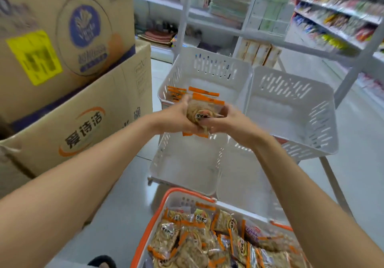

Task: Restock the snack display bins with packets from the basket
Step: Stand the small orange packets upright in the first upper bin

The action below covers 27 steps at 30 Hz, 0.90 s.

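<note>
**Both hands grip a stack of packets at the front rim of the upper left bin**

The left hand (176,119) and right hand (226,122) close from either side round a small stack of orange-edged snack packets (207,107), fingers curled under it. The stack hangs over the front rim of the upper left bin (214,66), just beside a few packets already lying (175,94) in that bin's near left corner. The rest of that bin's bottom is bare, as is the upper right bin (291,109), which touches it side by side.

Below, a lower left bin (187,163) and a lower right bin (241,176) sit under the forearms. The basket (187,202), orange-rimmed, stands near the lower bins on the pale floor (124,201), heaped with loose packets (199,240).

Stacked cardboard boxes (87,122) wall in the left side close to the left arm. To the right, past the slanting rack leg (330,174), an aisle runs along stocked shelves (336,24), which are blurred.
</note>
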### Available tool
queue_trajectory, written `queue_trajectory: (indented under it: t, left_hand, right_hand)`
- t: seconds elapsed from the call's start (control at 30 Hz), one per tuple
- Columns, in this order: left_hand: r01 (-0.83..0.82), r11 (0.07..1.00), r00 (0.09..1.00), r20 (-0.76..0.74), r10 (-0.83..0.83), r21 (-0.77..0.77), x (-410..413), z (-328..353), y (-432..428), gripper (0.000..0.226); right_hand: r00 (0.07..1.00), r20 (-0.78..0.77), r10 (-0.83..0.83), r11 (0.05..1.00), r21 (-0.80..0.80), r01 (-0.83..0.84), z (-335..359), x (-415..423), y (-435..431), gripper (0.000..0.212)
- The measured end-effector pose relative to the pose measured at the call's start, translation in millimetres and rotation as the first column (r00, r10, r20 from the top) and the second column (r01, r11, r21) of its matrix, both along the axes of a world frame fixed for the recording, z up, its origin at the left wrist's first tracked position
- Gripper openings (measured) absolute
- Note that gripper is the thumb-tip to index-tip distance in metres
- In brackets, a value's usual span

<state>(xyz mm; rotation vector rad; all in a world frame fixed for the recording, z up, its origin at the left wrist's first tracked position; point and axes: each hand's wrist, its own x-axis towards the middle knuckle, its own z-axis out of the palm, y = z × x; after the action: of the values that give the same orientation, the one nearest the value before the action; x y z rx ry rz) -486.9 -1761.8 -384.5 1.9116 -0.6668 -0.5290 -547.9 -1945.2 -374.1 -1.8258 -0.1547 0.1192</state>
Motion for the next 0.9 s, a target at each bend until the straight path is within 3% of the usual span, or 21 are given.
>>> queue_trajectory:
  t: [0.07,0.23,0.3,0.37,0.47,0.57,0.63,0.73,0.8,0.87,0.9]
  left_hand:
    - [0.012,0.999,0.997,0.071,-0.008,-0.048,27.5,21.4,-4.3,0.091]
    - [-0.020,1.000,0.963,0.267,0.023,-0.012,98.5,46.5,-15.9,0.072]
    - [-0.096,0.991,0.916,0.398,0.050,0.096,129.9,39.4,-14.2,0.082]
    - [-0.232,0.945,0.864,0.495,0.092,0.230,154.6,28.0,-5.4,0.112]
    - [-0.273,0.931,0.903,0.397,0.161,0.243,168.4,1.9,14.2,0.124]
    - [-0.208,0.956,0.965,0.201,0.167,0.207,169.9,-31.0,30.7,0.132]
    - [-0.147,0.985,0.986,0.100,0.137,0.094,169.2,-44.3,34.6,0.115]
    - [-0.106,0.993,0.992,0.059,0.109,-0.047,159.1,-45.4,29.9,0.070]
    - [-0.117,0.990,0.990,0.075,0.123,-0.080,155.3,-45.1,27.8,0.058]
    - [-0.142,0.985,0.986,0.077,0.150,-0.095,154.6,-45.3,28.2,0.059]
    - [-0.153,0.983,0.985,0.066,0.160,-0.103,153.2,-43.9,28.3,0.061]
  right_hand:
    - [0.999,0.041,-0.013,1.000,0.024,0.012,21.0,29.3,-4.0,0.042]
    - [0.994,0.035,-0.106,0.994,0.043,0.105,34.5,111.8,-19.9,0.061]
    - [0.977,0.115,-0.181,0.981,-0.057,0.188,26.2,141.4,-22.3,0.049]
    - [0.924,0.241,-0.296,0.933,-0.132,0.334,10.9,169.1,-21.1,0.040]
    - [0.902,0.292,-0.318,0.905,-0.190,0.380,-19.2,203.1,-15.2,0.041]
    - [0.991,0.029,-0.130,0.974,-0.183,0.133,-41.5,216.9,-6.9,0.040]
    - [0.993,-0.110,-0.034,0.992,-0.122,0.020,-46.5,216.3,-4.2,0.029]
    - [0.997,-0.053,-0.048,0.987,-0.154,0.039,-49.2,217.8,-2.5,0.029]
    - [0.997,-0.063,-0.042,0.983,-0.179,0.030,-45.9,216.5,5.4,0.046]
    - [0.993,-0.113,-0.030,0.988,-0.151,0.013,-44.8,215.5,8.6,0.072]
    - [0.993,-0.114,-0.038,0.991,-0.131,0.023,-43.5,213.1,10.1,0.075]
